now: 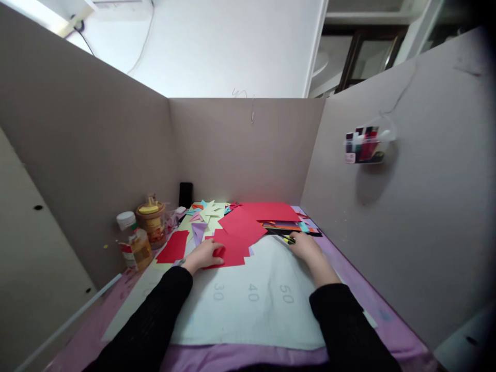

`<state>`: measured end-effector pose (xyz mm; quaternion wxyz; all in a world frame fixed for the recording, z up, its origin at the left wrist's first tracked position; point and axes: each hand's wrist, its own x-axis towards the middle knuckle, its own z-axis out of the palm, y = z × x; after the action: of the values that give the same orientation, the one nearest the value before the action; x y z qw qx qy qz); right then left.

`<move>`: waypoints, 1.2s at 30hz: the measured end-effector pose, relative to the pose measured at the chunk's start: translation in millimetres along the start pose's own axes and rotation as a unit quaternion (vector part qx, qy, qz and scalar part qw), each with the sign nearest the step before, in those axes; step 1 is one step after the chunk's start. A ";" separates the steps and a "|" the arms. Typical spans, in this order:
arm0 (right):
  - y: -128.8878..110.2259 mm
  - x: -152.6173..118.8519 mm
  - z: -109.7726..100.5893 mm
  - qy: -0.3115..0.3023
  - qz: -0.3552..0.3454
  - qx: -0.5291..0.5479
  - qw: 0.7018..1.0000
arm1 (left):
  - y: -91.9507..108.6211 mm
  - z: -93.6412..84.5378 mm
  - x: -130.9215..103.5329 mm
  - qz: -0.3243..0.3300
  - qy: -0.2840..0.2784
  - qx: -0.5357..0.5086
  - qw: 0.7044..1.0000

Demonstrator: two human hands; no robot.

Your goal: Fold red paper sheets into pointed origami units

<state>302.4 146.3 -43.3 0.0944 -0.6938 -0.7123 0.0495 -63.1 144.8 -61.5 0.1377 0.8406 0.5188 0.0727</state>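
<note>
My left hand (pixel 205 254) lies on a cut piece of red paper (pixel 235 249) with stepped edges, its fingers apart and touching the sheet. Over to the right, my right hand (pixel 308 252) has its fingers closed at the yellow-and-black handles of a pair of scissors (pixel 287 239), whose blades point left toward the red paper. My palm side is hidden. Another red sheet overlaps this piece, and a larger red sheet (pixel 271 211) lies behind. A separate red piece (pixel 173 247) rests left of my left hand.
A white mat (pixel 248 320) with printed numbers covers the purple cloth (pixel 248 356). Coloured paper scraps (pixel 209 212) are heaped at the back. Bottles and a tan jar (pixel 152 219) stand left; a black phone-like slab (pixel 185 195) leans behind. Grey panels enclose three sides; a plastic holder (pixel 368 144) hangs right.
</note>
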 end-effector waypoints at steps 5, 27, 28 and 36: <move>13.7 7.3 30.7 -0.005 0.087 0.004 0.996 | 7.4 -0.7 2.5 -0.042 -0.019 -0.016 0.999; -92.5 2.6 58.7 0.017 -0.042 0.335 0.941 | 0.5 -5.1 -39.3 -0.091 0.172 -0.010 0.981; -105.1 3.8 63.1 0.000 -0.039 0.365 0.930 | 4.5 0.2 -36.1 -0.069 0.146 -0.021 0.987; -146.2 20.0 80.8 -0.082 -0.034 0.526 0.846 | 0.6 16.5 -37.3 -0.045 0.118 -0.066 0.990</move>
<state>142.5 166.4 -91.5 0.3881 -0.5086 -0.6080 0.4700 -75.0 108.6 -76.3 0.1332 0.7912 0.5625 0.1993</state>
